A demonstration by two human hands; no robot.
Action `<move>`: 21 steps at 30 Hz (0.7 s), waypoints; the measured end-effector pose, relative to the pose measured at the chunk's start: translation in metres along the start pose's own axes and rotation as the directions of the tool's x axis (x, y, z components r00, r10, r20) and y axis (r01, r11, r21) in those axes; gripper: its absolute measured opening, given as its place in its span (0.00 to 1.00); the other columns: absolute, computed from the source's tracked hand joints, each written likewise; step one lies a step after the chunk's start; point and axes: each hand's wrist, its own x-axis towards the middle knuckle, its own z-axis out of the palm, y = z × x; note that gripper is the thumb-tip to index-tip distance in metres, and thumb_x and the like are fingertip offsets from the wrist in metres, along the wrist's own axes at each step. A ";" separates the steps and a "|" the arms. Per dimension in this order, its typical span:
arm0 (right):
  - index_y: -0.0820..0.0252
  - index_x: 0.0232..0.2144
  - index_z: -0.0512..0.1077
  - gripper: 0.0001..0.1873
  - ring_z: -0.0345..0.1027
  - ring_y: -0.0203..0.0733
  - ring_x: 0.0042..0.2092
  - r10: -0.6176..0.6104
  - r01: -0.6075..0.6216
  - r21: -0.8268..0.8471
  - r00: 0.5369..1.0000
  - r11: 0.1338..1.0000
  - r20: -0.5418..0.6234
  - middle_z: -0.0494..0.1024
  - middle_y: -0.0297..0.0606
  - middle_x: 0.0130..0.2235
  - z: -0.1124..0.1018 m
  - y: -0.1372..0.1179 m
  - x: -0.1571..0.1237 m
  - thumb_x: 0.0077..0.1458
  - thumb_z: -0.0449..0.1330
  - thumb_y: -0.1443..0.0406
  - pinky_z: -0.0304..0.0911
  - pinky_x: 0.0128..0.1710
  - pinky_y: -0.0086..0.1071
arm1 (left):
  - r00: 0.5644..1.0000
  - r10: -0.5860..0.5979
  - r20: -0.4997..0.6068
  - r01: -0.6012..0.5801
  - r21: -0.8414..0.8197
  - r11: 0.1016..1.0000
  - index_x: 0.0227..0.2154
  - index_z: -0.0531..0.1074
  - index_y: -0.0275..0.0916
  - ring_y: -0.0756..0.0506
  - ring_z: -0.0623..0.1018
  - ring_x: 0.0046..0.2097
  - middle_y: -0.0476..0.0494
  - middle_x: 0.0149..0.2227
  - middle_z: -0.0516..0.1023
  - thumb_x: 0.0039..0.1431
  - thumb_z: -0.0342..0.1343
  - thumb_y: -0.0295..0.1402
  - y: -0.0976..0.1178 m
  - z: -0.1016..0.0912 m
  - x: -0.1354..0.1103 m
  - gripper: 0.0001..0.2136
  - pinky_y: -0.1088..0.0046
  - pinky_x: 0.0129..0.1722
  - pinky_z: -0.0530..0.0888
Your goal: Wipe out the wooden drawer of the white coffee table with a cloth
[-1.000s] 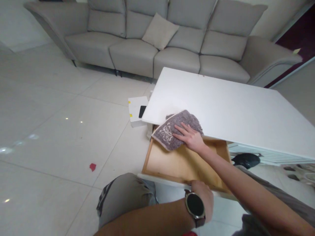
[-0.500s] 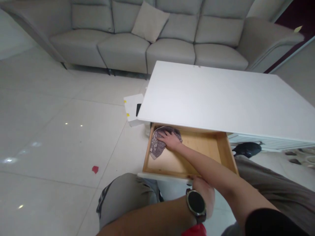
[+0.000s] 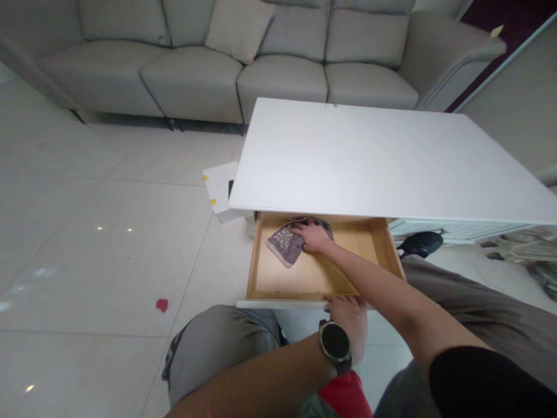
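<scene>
A grey patterned cloth (image 3: pixel 284 243) lies inside the open wooden drawer (image 3: pixel 261 278) of a white table (image 3: pixel 383 157), near the drawer's back left. My right hand (image 3: pixel 314 237) rests flat on the cloth, fingers together and pressing it down. My left hand (image 3: pixel 347 316), with a dark watch on the wrist, grips the drawer's white front edge, fingers curled over it.
A grey sofa (image 3: pixel 217 64) with a cushion stands behind the table. A white box (image 3: pixel 219 188) sits on the tiled floor left of the table. A red scrap (image 3: pixel 162 305) lies on the floor. My knees are below the drawer. A black shoe (image 3: pixel 420 244) shows at right.
My right hand carried the cloth from the table's edge down into the drawer and now presses it flat on the drawer bottom. My left hand stays on the drawer front.
</scene>
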 end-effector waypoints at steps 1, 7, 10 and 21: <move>0.42 0.68 0.62 0.40 0.52 0.67 0.65 0.017 -0.017 -0.008 1.000 1.000 -0.011 0.59 0.36 0.72 0.005 0.018 -0.016 0.53 0.60 0.63 0.66 0.53 0.57 | 1.000 0.026 0.014 -0.026 0.024 0.999 0.60 0.71 0.32 0.32 0.80 0.50 0.27 0.48 0.80 0.66 0.42 0.22 -0.001 -0.004 -0.003 0.23 0.48 0.48 0.74; 0.41 0.70 0.58 0.45 0.51 0.74 0.65 0.365 -0.364 0.018 0.931 0.931 -0.022 0.56 0.42 0.72 0.036 0.118 -0.115 0.51 0.62 0.63 0.60 0.53 0.68 | 0.997 0.083 0.013 -0.083 0.062 0.995 0.63 0.66 0.31 0.33 0.81 0.49 0.27 0.50 0.79 0.68 0.41 0.22 -0.007 -0.013 -0.012 0.23 0.52 0.44 0.76; 0.38 0.70 0.59 0.44 0.51 0.75 0.65 0.512 -0.508 0.103 0.859 0.855 -0.012 0.59 0.43 0.69 0.045 0.134 -0.134 0.51 0.62 0.62 0.60 0.54 0.67 | 0.995 0.098 0.003 -0.098 0.070 0.993 0.63 0.66 0.31 0.33 0.81 0.49 0.27 0.50 0.79 0.69 0.42 0.23 -0.008 -0.014 -0.014 0.23 0.53 0.44 0.77; 0.59 0.63 0.68 0.28 0.76 0.53 0.51 0.567 -0.501 0.329 0.810 0.801 -0.147 0.79 0.52 0.52 0.049 0.056 -0.052 0.62 0.48 0.66 0.71 0.51 0.45 | 0.993 0.110 -0.029 -0.109 0.036 0.993 0.65 0.66 0.32 0.31 0.80 0.51 0.26 0.51 0.78 0.67 0.43 0.23 -0.009 -0.004 -0.013 0.24 0.49 0.45 0.75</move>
